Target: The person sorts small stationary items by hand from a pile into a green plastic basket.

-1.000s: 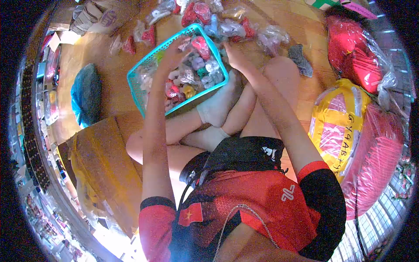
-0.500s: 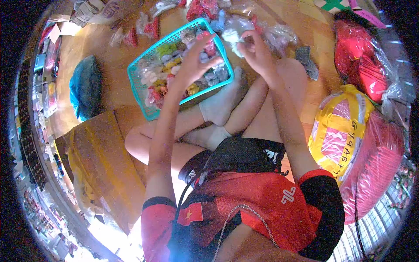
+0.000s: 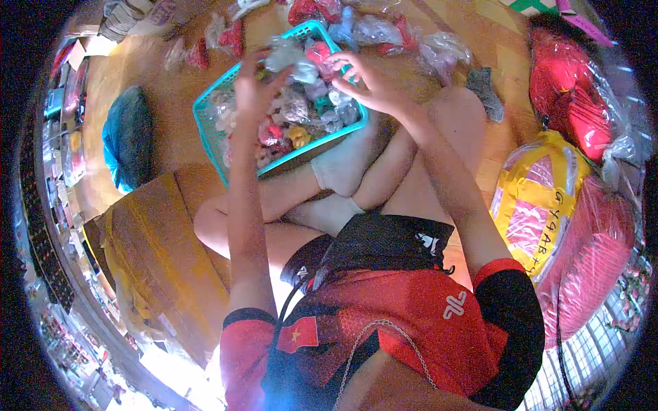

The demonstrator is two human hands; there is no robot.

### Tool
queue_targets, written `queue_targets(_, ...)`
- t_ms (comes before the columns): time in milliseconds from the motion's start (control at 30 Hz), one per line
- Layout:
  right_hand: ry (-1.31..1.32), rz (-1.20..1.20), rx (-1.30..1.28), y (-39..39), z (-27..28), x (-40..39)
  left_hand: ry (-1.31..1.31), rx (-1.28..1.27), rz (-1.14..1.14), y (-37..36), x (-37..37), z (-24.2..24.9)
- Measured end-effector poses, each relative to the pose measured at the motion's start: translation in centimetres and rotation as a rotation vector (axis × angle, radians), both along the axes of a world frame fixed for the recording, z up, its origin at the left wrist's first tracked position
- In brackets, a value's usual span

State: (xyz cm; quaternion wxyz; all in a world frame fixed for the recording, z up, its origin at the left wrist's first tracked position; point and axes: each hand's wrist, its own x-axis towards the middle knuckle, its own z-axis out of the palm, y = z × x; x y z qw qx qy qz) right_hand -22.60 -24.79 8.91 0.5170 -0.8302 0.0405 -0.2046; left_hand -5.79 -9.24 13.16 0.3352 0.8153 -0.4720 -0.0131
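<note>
A turquoise plastic basket (image 3: 312, 145) lies in front of my crossed legs, filled with small plastic-wrapped items in white, red, yellow and grey. Over its left part is my left hand (image 3: 260, 89), fingers apart and slightly blurred. A pale wrapped bundle (image 3: 283, 55), smeared by motion, is near those fingertips at the basket's far side; whether they touch it is unclear. My right hand (image 3: 363, 81) hovers at the basket's right edge with its fingers spread and nothing visibly held, close to a red wrapped item (image 3: 319, 53).
Wrapped bundles (image 3: 439, 51) lie along the floor beyond the basket. A grey cloth (image 3: 485, 92) is beside my right knee. Blue bag (image 3: 129, 137) and taped cardboard box (image 3: 161, 240) stand left; red bag (image 3: 569, 89) and yellow-taped package (image 3: 538, 198) are at right.
The pale bundle that was by my right hand is now over the basket's far side. My left hand has moved left, and my right hand has moved left toward the basket.
</note>
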Motion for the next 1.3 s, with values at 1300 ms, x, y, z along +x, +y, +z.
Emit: queue_targets(1300, 0.172, -0.806, -0.77, -5.4, -4.1, 1.2, -0.1, 0.705, -0.099, 0.7, 4.5, -2.6)
